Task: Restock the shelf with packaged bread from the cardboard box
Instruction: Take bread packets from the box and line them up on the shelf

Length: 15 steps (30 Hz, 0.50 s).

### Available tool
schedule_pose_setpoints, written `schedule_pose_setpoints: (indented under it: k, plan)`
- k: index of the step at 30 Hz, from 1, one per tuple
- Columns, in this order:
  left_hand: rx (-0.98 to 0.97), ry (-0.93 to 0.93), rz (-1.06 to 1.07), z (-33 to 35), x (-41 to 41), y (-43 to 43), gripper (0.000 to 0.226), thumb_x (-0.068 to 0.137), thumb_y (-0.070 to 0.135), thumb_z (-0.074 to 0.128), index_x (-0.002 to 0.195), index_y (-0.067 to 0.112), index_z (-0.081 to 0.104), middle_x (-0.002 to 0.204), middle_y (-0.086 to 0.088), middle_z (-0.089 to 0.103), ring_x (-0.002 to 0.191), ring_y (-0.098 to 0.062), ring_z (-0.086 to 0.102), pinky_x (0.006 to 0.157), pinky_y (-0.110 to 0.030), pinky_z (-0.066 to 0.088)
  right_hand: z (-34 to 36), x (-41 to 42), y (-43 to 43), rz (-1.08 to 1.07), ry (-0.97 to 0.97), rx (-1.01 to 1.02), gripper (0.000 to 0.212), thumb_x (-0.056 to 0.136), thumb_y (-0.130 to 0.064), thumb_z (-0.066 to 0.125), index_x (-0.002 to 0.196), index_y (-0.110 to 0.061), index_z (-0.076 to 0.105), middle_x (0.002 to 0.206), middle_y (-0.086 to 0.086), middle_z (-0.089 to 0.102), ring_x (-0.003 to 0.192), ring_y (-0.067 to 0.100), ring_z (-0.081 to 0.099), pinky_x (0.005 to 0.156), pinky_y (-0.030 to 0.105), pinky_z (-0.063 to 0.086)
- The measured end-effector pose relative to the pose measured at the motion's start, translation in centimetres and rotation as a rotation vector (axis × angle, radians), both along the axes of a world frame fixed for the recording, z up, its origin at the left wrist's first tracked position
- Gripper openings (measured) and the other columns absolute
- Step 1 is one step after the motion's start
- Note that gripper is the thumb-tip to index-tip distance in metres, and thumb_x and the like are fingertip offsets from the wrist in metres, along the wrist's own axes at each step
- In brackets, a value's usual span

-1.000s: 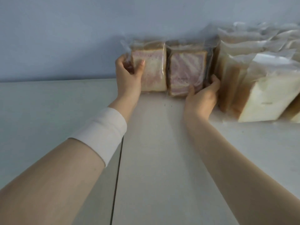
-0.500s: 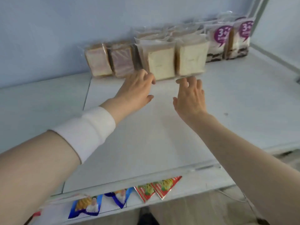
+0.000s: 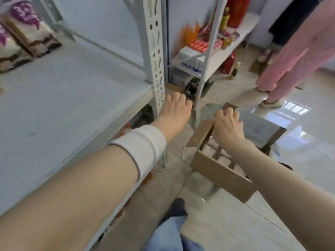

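An open cardboard box [image 3: 220, 175] sits on the floor to the right of the white shelf [image 3: 59, 109]; packaged bread [image 3: 215, 153] shows inside it. My right hand [image 3: 228, 126] hovers over the box with fingers curled and apart, holding nothing. My left hand [image 3: 174, 113], with a white wristband, is in the air past the shelf's right corner, empty, fingers loosely spread. At the shelf's far left stand bread packs with purple labels [image 3: 23, 37].
A perforated shelf post [image 3: 155, 57] stands just left of my left hand. A second rack [image 3: 204, 58] with snacks and boxes is behind. A person in pink trousers [image 3: 288, 66] stands at the right. A white stool [image 3: 261, 129] sits behind the box.
My view has swung right and down from the bread row to the floor. Both hands have left the shelf and moved toward the cardboard box.
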<state>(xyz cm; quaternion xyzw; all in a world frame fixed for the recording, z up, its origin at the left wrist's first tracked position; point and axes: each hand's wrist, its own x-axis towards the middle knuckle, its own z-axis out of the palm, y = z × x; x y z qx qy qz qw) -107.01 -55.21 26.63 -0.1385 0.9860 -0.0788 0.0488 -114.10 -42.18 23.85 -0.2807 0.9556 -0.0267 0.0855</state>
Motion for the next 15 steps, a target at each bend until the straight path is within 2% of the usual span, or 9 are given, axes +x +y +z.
schedule_pose_setpoints:
  k: [6, 9, 15]
  plan:
    - [0.162, -0.158, -0.176, -8.4, -10.2, 6.9, 0.028, 0.091, 0.011, 0.045, 0.119, 0.005, 0.043, 0.125, -0.019, 0.045, 0.119, -0.035, 0.040, 0.097, -0.045, 0.034, -5.8, -6.1, 9.7, -0.293, -0.122, 0.174, 0.035, 0.085, -0.005, 0.050, 0.118, -0.005, 0.042, 0.126, 0.018, 0.039, 0.117, 0.036, 0.036, 0.092, 0.047, 0.041]
    - [0.213, -0.261, -0.237, -12.3, -14.0, 10.1, 0.032, 0.089, 0.007, 0.045, 0.121, 0.004, 0.042, 0.125, -0.019, 0.045, 0.118, -0.035, 0.040, 0.096, -0.044, 0.035, -8.5, -7.7, 13.3, -0.402, -0.233, 0.223, 0.042, 0.080, -0.009, 0.059, 0.119, -0.007, 0.041, 0.128, 0.018, 0.037, 0.119, 0.035, 0.036, 0.093, 0.044, 0.040]
    - [0.251, -0.450, -0.266, -21.4, -19.6, 14.4, 0.037, 0.089, 0.015, 0.052, 0.123, 0.007, 0.041, 0.127, -0.019, 0.045, 0.120, -0.036, 0.040, 0.097, -0.044, 0.037, -17.1, -11.5, 18.7, -0.514, -0.393, 0.248, 0.032, 0.086, 0.000, 0.049, 0.116, -0.006, 0.041, 0.123, 0.015, 0.040, 0.114, 0.033, 0.039, 0.085, 0.038, 0.043]
